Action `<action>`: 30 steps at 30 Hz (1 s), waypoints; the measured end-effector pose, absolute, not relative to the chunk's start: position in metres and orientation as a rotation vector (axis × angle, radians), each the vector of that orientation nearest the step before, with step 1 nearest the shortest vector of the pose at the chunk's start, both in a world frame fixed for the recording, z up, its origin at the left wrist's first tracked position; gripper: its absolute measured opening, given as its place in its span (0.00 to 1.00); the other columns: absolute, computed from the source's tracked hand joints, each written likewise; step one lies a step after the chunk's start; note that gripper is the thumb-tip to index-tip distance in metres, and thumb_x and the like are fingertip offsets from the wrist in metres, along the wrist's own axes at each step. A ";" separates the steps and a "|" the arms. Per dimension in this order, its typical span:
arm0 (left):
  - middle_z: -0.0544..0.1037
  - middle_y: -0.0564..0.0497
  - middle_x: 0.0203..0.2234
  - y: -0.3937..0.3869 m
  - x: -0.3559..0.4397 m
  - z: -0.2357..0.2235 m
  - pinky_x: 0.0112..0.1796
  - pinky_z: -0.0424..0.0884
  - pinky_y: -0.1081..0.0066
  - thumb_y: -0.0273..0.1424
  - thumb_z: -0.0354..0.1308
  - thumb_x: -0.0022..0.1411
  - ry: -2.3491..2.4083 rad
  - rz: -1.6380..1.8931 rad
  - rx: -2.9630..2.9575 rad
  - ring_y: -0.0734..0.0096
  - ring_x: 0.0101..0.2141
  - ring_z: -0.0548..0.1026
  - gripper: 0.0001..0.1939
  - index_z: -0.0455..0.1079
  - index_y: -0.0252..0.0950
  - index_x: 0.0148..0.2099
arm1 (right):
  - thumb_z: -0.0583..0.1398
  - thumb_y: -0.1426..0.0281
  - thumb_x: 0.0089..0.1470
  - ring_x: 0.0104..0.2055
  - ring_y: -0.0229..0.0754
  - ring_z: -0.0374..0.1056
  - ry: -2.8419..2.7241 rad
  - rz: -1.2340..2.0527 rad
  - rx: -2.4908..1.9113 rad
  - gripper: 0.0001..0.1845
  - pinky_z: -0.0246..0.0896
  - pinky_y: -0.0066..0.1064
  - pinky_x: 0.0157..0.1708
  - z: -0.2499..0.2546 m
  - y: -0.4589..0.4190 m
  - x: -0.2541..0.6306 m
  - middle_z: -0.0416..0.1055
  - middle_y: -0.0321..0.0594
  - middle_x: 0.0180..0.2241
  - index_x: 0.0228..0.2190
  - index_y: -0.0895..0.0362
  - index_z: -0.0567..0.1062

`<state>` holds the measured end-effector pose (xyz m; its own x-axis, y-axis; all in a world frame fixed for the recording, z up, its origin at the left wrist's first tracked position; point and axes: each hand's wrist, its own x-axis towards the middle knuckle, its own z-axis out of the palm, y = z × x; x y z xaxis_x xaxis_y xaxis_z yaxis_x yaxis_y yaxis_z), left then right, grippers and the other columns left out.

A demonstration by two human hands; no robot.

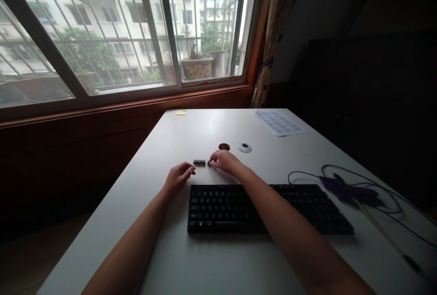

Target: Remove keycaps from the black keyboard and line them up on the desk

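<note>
A black keyboard (259, 207) lies on the white desk (205, 263) in front of me. Just beyond its top edge sits a short row of loose black keycaps (199, 162). My right hand (224, 161) reaches over the keyboard, its fingers curled and pinched at the right end of that row, touching a small dark keycap. My left hand (178, 176) rests on the desk left of the keyboard's top corner, fingers loosely curled, its tips close to the keycaps; whether it holds anything is hidden.
A purple tool with dark cables (355, 192) lies right of the keyboard. A cable hole (224, 146) and its white round cover (245, 147) sit mid-desk. A printed sheet (279, 123) and a yellow sticky note (180, 113) lie at the far edge, under the window.
</note>
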<state>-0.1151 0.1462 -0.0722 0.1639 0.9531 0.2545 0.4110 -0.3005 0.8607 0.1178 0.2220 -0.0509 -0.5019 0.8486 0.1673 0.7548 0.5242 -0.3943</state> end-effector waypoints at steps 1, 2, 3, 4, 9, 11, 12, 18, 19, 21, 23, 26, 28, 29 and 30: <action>0.81 0.47 0.29 0.146 -0.115 -0.072 0.31 0.70 0.72 0.40 0.55 0.63 1.292 1.093 1.813 0.70 0.27 0.73 0.14 0.75 0.34 0.38 | 0.63 0.69 0.51 0.33 0.39 0.70 -2.428 0.387 -1.327 0.08 0.58 0.26 0.31 -0.051 0.223 0.118 0.77 0.41 0.34 0.34 0.57 0.81; 0.81 0.47 0.29 0.146 -0.115 -0.072 0.31 0.70 0.72 0.40 0.55 0.63 1.289 1.092 1.814 0.70 0.27 0.73 0.14 0.75 0.35 0.38 | 0.63 0.69 0.51 0.33 0.39 0.70 -2.427 0.388 -1.324 0.08 0.58 0.26 0.32 -0.051 0.224 0.118 0.77 0.41 0.34 0.34 0.57 0.81; 0.81 0.47 0.29 0.145 -0.115 -0.071 0.32 0.70 0.72 0.40 0.55 0.63 1.289 1.091 1.814 0.70 0.27 0.74 0.14 0.75 0.35 0.38 | 0.63 0.69 0.51 0.33 0.39 0.70 -2.427 0.391 -1.320 0.08 0.58 0.26 0.32 -0.051 0.225 0.118 0.77 0.41 0.35 0.34 0.57 0.81; 0.81 0.47 0.29 0.145 -0.115 -0.071 0.32 0.70 0.72 0.40 0.55 0.63 1.290 1.088 1.813 0.69 0.28 0.74 0.14 0.75 0.35 0.38 | 0.63 0.69 0.52 0.34 0.39 0.70 -2.426 0.395 -1.317 0.08 0.58 0.26 0.32 -0.051 0.225 0.118 0.77 0.41 0.35 0.35 0.57 0.80; 0.81 0.48 0.29 0.146 -0.115 -0.072 0.32 0.70 0.72 0.40 0.55 0.63 1.297 1.087 1.815 0.69 0.28 0.73 0.14 0.75 0.35 0.38 | 0.64 0.67 0.51 0.34 0.38 0.70 -2.421 0.429 -1.303 0.12 0.59 0.26 0.33 -0.052 0.226 0.117 0.76 0.40 0.35 0.38 0.57 0.80; 0.81 0.48 0.29 0.146 -0.115 -0.072 0.32 0.70 0.72 0.40 0.55 0.63 1.296 1.086 1.813 0.69 0.28 0.73 0.14 0.75 0.35 0.38 | 0.65 0.65 0.50 0.34 0.39 0.70 -2.424 0.444 -1.302 0.14 0.59 0.26 0.33 -0.053 0.225 0.116 0.76 0.40 0.34 0.39 0.57 0.80; 0.81 0.48 0.29 0.146 -0.115 -0.072 0.32 0.70 0.72 0.40 0.55 0.63 1.295 1.086 1.812 0.69 0.28 0.73 0.14 0.75 0.35 0.38 | 0.65 0.65 0.50 0.34 0.39 0.70 -2.426 0.449 -1.303 0.14 0.59 0.26 0.33 -0.054 0.225 0.116 0.76 0.41 0.35 0.39 0.57 0.80; 0.81 0.48 0.29 0.145 -0.115 -0.071 0.32 0.70 0.72 0.40 0.55 0.63 1.301 1.083 1.819 0.69 0.28 0.74 0.14 0.75 0.36 0.38 | 0.64 0.66 0.51 0.36 0.40 0.70 -2.417 0.448 -1.327 0.12 0.60 0.27 0.34 -0.056 0.224 0.113 0.76 0.42 0.36 0.38 0.57 0.80; 0.81 0.48 0.29 0.145 -0.115 -0.071 0.32 0.70 0.72 0.41 0.55 0.63 1.304 1.080 1.821 0.69 0.28 0.74 0.14 0.75 0.36 0.38 | 0.64 0.67 0.51 0.36 0.40 0.70 -2.415 0.448 -1.332 0.12 0.60 0.27 0.34 -0.056 0.224 0.113 0.76 0.42 0.37 0.38 0.56 0.80; 0.81 0.48 0.29 0.145 -0.115 -0.071 0.32 0.70 0.72 0.41 0.55 0.63 1.306 1.075 1.821 0.69 0.28 0.74 0.14 0.75 0.36 0.38 | 0.64 0.68 0.51 0.37 0.40 0.70 -2.414 0.446 -1.338 0.11 0.60 0.26 0.35 -0.057 0.225 0.113 0.76 0.42 0.37 0.38 0.56 0.80; 0.81 0.48 0.29 0.145 -0.115 -0.070 0.33 0.70 0.71 0.41 0.55 0.63 1.305 1.073 1.825 0.69 0.28 0.74 0.15 0.75 0.36 0.38 | 0.63 0.69 0.50 0.37 0.40 0.70 -2.416 0.447 -1.338 0.11 0.60 0.26 0.36 -0.057 0.226 0.113 0.76 0.41 0.37 0.38 0.56 0.80; 0.81 0.47 0.30 0.144 -0.115 -0.070 0.33 0.70 0.71 0.41 0.55 0.63 1.301 1.072 1.833 0.69 0.28 0.74 0.15 0.75 0.35 0.38 | 0.63 0.69 0.51 0.37 0.40 0.70 -2.420 0.451 -1.339 0.11 0.60 0.26 0.36 -0.058 0.228 0.113 0.76 0.41 0.38 0.38 0.55 0.80; 0.81 0.48 0.29 0.144 -0.115 -0.070 0.33 0.70 0.71 0.41 0.55 0.63 1.299 1.074 1.831 0.68 0.28 0.74 0.15 0.75 0.35 0.38 | 0.63 0.69 0.51 0.36 0.40 0.70 -2.421 0.454 -1.340 0.11 0.61 0.26 0.36 -0.058 0.228 0.113 0.76 0.40 0.38 0.38 0.55 0.80; 0.81 0.48 0.29 0.144 -0.115 -0.070 0.32 0.70 0.71 0.41 0.55 0.63 1.298 1.075 1.830 0.68 0.28 0.74 0.15 0.75 0.35 0.38 | 0.63 0.69 0.51 0.36 0.40 0.70 -2.421 0.454 -1.341 0.11 0.61 0.26 0.36 -0.058 0.228 0.112 0.76 0.40 0.38 0.39 0.55 0.80; 0.81 0.48 0.29 0.144 -0.115 -0.070 0.32 0.70 0.71 0.41 0.55 0.62 1.297 1.078 1.829 0.68 0.28 0.74 0.15 0.75 0.35 0.38 | 0.63 0.69 0.51 0.36 0.40 0.70 -2.422 0.454 -1.342 0.11 0.61 0.26 0.36 -0.058 0.227 0.112 0.76 0.40 0.38 0.39 0.55 0.80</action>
<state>-0.1148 0.1444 -0.0703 0.1759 0.9510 0.2542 0.4242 -0.3063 0.8522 0.1118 0.2274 -0.0576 -0.4994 0.8560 0.1338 0.7492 0.5043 -0.4294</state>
